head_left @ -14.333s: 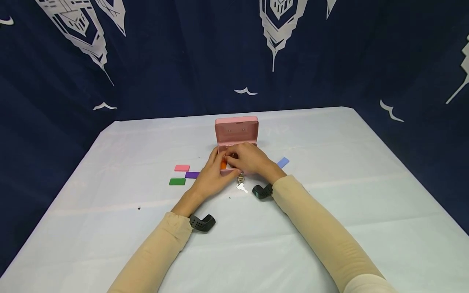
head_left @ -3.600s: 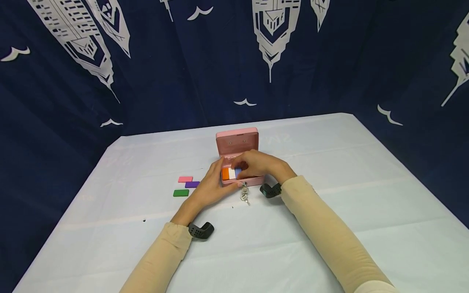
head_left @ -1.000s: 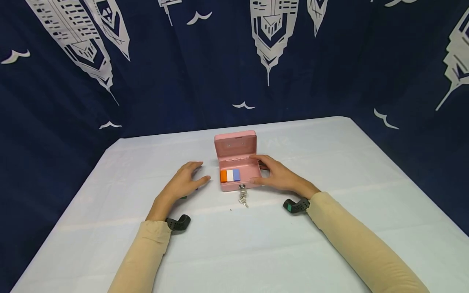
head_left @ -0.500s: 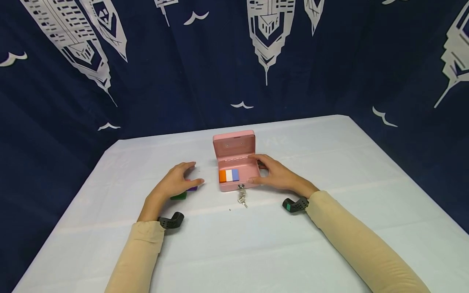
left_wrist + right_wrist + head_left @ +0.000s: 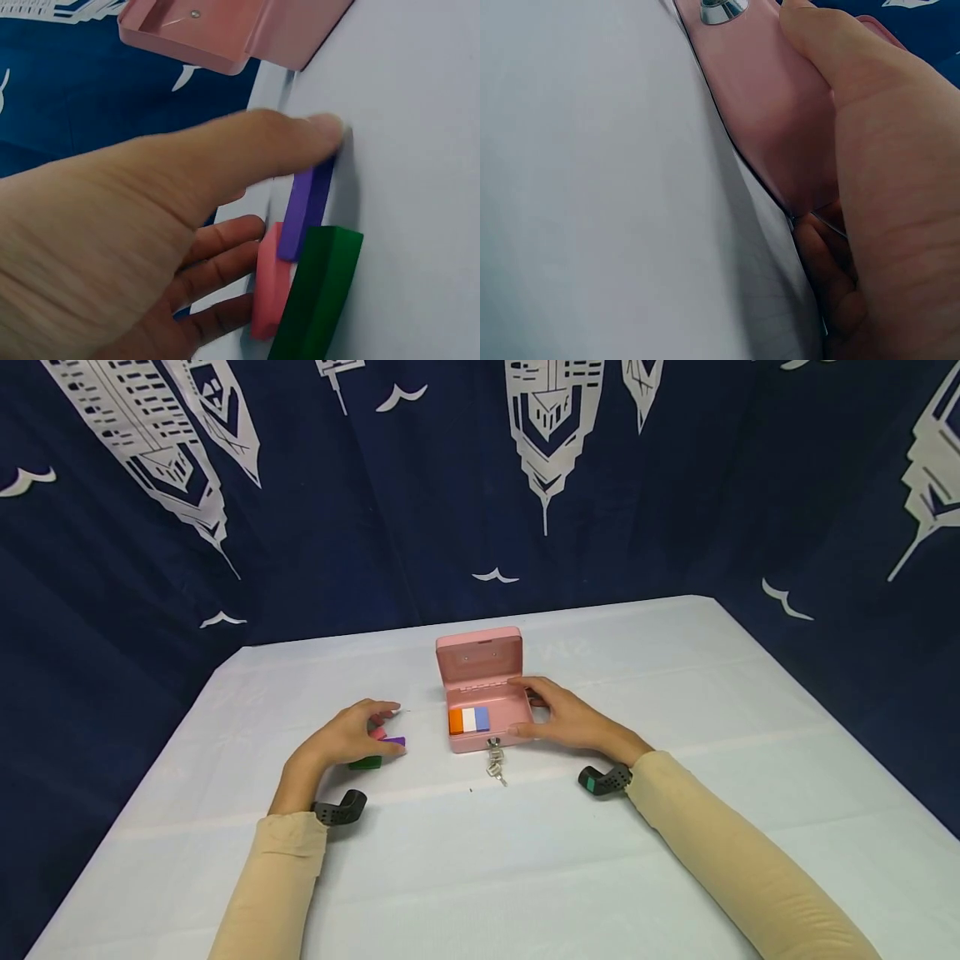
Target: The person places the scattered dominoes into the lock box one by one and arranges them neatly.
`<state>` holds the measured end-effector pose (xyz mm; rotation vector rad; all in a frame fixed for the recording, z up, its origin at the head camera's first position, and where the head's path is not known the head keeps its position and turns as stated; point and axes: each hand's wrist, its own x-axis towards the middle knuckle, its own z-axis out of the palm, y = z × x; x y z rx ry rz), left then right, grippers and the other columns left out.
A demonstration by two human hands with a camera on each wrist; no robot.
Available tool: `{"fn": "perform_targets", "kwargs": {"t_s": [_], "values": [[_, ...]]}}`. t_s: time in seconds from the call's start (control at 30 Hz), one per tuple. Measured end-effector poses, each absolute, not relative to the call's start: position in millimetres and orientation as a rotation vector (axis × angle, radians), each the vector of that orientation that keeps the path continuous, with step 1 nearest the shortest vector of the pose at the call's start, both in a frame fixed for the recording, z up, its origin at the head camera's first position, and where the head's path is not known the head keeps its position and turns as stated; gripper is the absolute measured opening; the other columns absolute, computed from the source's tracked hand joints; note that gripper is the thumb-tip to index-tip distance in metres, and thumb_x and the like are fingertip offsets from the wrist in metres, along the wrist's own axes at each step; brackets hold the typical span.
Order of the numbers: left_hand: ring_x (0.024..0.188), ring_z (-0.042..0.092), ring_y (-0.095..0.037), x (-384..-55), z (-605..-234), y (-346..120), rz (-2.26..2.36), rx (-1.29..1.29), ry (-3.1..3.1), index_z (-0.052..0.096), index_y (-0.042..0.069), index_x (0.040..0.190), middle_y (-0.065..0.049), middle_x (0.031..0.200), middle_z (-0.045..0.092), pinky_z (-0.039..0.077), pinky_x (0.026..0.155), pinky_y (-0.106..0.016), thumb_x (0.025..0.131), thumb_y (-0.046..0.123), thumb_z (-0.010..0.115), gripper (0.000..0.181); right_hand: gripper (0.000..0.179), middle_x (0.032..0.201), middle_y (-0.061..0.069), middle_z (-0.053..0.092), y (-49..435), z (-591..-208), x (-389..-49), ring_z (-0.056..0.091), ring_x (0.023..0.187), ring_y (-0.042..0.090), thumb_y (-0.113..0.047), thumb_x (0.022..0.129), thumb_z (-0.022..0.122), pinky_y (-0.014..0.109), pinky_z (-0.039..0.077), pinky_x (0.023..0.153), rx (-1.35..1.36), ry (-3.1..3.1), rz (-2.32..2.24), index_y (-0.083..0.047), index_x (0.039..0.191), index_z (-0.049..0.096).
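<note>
A pink cash box [image 5: 480, 742] stands with its lid raised. Along its left inner wall lie an orange block [image 5: 456, 721], a white block [image 5: 468, 719] and a light blue block [image 5: 482, 718]. My right hand [image 5: 564, 717] grips the box's right end, thumb at the front rim, other fingers along the side and back. My left hand [image 5: 341, 737] spreads over the loose blocks. In the left wrist view, its fingers are right at the pink block [image 5: 270, 289] and its thumb overlaps the far end of the purple block [image 5: 306, 206]. The green block [image 5: 316, 292] lies nearest that wrist.
A small bunch of keys [image 5: 495, 767] hangs from the lock on the box's front and rests on the white tabletop [image 5: 480, 868]. A dark blue patterned curtain [image 5: 375, 527] closes off the back.
Orange, white and blue blocks now line the box's left side. My left hand left the box for the loose blocks, its fingers drawing in lately. My right hand moved to the box's right end.
</note>
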<state>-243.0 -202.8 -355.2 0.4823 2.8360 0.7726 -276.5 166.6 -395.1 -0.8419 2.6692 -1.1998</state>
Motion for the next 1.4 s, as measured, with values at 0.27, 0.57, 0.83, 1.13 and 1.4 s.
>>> {"fn": "perform_targets", "kwargs": {"t_s": [0.27, 0.57, 0.83, 1.13, 1.4], "values": [[0.118, 0.051, -0.032, -239.9, -348.9, -209.9, 0.736, 0.403, 2.8, 0.046, 0.008, 0.144, -0.017, 0.129, 0.055, 0.041, 0.099, -0.049, 0.076, 0.034, 0.083, 0.081, 0.086, 0.151, -0.001, 0.036, 166.0, -394.0, -275.2, 0.044, 0.13, 0.02, -0.058, 0.08, 0.073, 0.043, 0.033, 0.11, -0.82, 2.677, -1.176, -0.026, 0.15, 0.034], [0.104, 0.053, -0.029, -241.0, -347.8, -208.2, 0.717, 0.454, 2.803, 0.057, 0.009, 0.135, -0.015, 0.12, 0.058, 0.045, 0.091, -0.046, 0.081, 0.03, 0.08, 0.062, 0.085, 0.15, -0.001, 0.036, 166.8, -393.1, -275.2, 0.043, 0.13, 0.019, -0.056, 0.08, 0.074, 0.042, 0.033, 0.11, -0.838, 2.683, -1.19, -0.026, 0.15, 0.035], [0.098, 0.054, -0.026, -241.8, -350.7, -207.1, 0.751, 0.456, 2.811, 0.067, 0.01, 0.122, -0.011, 0.111, 0.059, 0.045, 0.086, -0.043, 0.085, 0.024, 0.076, 0.041, 0.085, 0.15, -0.001, 0.037, 166.2, -393.4, -274.9, 0.044, 0.13, 0.019, -0.057, 0.08, 0.074, 0.042, 0.033, 0.109, -0.834, 2.681, -1.191, -0.027, 0.15, 0.035], [0.103, 0.054, -0.03, -238.1, -345.7, -209.3, 0.784, 0.427, 2.77, 0.066, 0.006, 0.119, -0.013, 0.109, 0.059, 0.045, 0.09, -0.046, 0.085, 0.018, 0.075, 0.038, 0.084, 0.151, -0.001, 0.036, 166.1, -394.4, -275.8, 0.042, 0.131, 0.019, -0.055, 0.081, 0.073, 0.042, 0.032, 0.11, -0.846, 2.688, -1.177, -0.027, 0.15, 0.035], [0.096, 0.055, -0.026, -239.9, -346.5, -209.0, 0.806, 0.399, 2.775, 0.069, 0.006, 0.112, -0.011, 0.104, 0.061, 0.046, 0.085, -0.042, 0.084, 0.012, 0.074, 0.029, 0.082, 0.152, -0.002, 0.035, 166.4, -395.2, -277.0, 0.041, 0.132, 0.019, -0.051, 0.083, 0.073, 0.04, 0.032, 0.11, -0.848, 2.689, -1.161, -0.027, 0.15, 0.034]]}}
